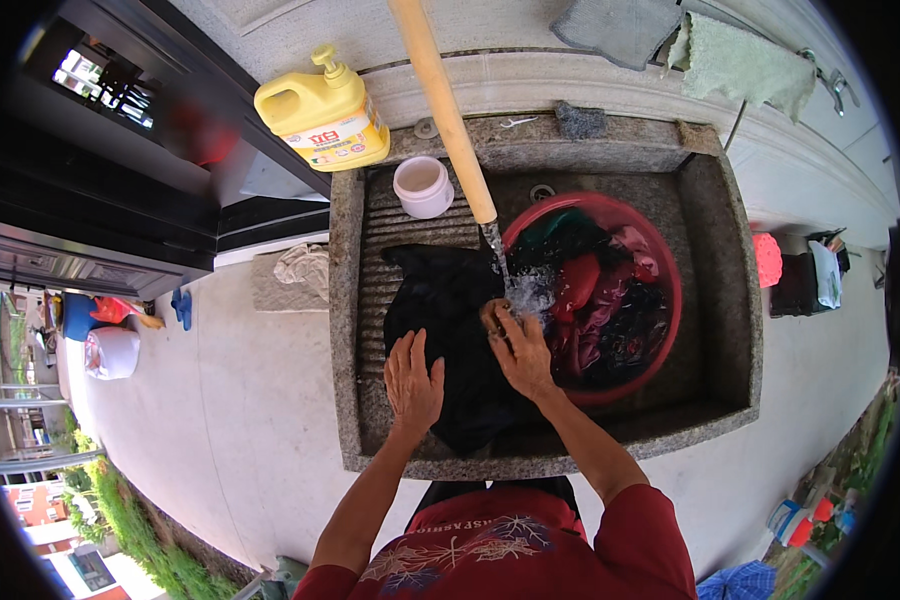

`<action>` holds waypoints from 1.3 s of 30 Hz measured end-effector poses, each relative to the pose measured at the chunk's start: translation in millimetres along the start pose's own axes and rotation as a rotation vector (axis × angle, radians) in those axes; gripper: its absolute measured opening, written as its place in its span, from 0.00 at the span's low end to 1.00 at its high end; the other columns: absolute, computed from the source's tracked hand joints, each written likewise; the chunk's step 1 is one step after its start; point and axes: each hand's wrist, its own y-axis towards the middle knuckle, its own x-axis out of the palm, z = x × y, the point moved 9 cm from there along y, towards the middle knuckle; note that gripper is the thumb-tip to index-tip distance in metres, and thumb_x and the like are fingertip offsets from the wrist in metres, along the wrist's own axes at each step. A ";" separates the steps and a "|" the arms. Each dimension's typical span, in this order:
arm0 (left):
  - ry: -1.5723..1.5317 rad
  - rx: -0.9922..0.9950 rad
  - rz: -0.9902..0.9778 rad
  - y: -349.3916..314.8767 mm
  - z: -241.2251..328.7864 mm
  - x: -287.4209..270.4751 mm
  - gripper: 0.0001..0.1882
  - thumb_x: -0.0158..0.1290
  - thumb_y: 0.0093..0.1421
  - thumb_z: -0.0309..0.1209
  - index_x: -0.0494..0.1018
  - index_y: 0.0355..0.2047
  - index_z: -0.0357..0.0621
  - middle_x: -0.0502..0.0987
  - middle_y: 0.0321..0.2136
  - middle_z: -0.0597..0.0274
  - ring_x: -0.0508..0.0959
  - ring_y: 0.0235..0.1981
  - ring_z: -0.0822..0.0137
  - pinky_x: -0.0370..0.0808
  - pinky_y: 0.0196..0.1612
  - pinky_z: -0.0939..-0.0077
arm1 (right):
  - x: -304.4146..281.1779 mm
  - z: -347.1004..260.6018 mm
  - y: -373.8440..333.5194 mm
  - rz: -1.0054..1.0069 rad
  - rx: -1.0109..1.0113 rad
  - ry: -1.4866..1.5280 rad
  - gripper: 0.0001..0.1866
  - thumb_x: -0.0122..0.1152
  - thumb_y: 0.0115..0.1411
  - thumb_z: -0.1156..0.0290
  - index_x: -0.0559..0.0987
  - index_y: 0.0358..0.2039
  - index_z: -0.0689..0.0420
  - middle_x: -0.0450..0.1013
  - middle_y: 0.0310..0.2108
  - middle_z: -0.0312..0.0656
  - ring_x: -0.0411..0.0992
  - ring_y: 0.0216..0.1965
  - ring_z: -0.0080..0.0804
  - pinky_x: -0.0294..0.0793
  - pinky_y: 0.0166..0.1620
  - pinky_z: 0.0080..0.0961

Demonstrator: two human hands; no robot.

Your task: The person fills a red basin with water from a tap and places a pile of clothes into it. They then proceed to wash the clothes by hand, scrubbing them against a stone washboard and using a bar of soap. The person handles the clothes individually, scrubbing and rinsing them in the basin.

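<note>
A dark garment (450, 370) lies spread over the ribbed left side of the stone sink (710, 215). My left hand (413, 388) rests flat on its left part, fingers stretched out and holding nothing. At the garment's right edge, my right hand (520, 352) curls its fingers round a small brown object (491, 316), whose kind I cannot make out. Water (497, 252) runs from a wooden-looking spout (450, 125) just beyond this hand. It splashes at the left side of a red basin (676, 300), where wet red, pink, green and dark clothes (600, 300) lie in water.
A pale pink tub (423, 187) stands on the ribbed slab at the back left. Beyond it is a yellow pump jug (325, 120) on the ledge. A grey scouring pad (580, 120) lies on the back rim. Cloths (745, 65) hang at the back right.
</note>
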 end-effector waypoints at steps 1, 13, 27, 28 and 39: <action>0.017 -0.049 -0.044 0.7 -13.1 18.6 0.20 0.52 0.59 0.34 0.69 0.52 0.47 0.68 0.51 0.56 0.66 0.53 0.53 0.62 0.53 0.56 | 2.8 -41.3 -11.9 -0.101 -0.142 -0.012 0.28 0.61 0.55 0.63 0.68 0.57 0.46 0.64 0.46 0.55 0.68 0.44 0.54 0.70 0.45 0.43; 0.159 -0.372 -0.260 46.5 -56.9 50.6 0.38 0.57 0.53 0.51 0.58 0.57 0.45 0.60 0.50 0.50 0.58 0.54 0.47 0.58 0.51 0.46 | 29.3 72.0 49.9 -0.138 0.147 -0.004 0.33 0.57 0.57 0.65 0.59 0.62 0.45 0.61 0.49 0.59 0.64 0.48 0.61 0.70 0.47 0.46; -1.124 -0.112 -0.244 62.8 -36.4 -24.7 0.18 0.57 0.51 0.23 0.74 0.44 0.41 0.78 0.36 0.64 0.77 0.37 0.70 0.72 0.44 0.76 | 7.7 92.2 -1.6 -0.400 0.351 0.076 0.33 0.56 0.53 0.61 0.59 0.59 0.54 0.67 0.43 0.66 0.68 0.44 0.64 0.69 0.47 0.47; -1.149 -0.080 -0.250 69.3 -28.3 -43.1 0.18 0.56 0.50 0.22 0.74 0.44 0.42 0.78 0.35 0.65 0.76 0.37 0.72 0.72 0.44 0.77 | 5.8 87.8 -3.3 -0.418 0.356 0.092 0.33 0.56 0.53 0.61 0.60 0.59 0.54 0.67 0.43 0.65 0.68 0.44 0.63 0.70 0.46 0.47; -0.883 0.031 -0.409 108.2 96.4 -216.4 0.24 0.57 0.48 0.17 0.71 0.49 0.36 0.74 0.44 0.58 0.74 0.45 0.69 0.69 0.50 0.76 | -18.4 103.1 -22.0 -0.163 0.359 0.193 0.34 0.59 0.51 0.58 0.65 0.57 0.56 0.70 0.45 0.59 0.70 0.45 0.56 0.70 0.47 0.40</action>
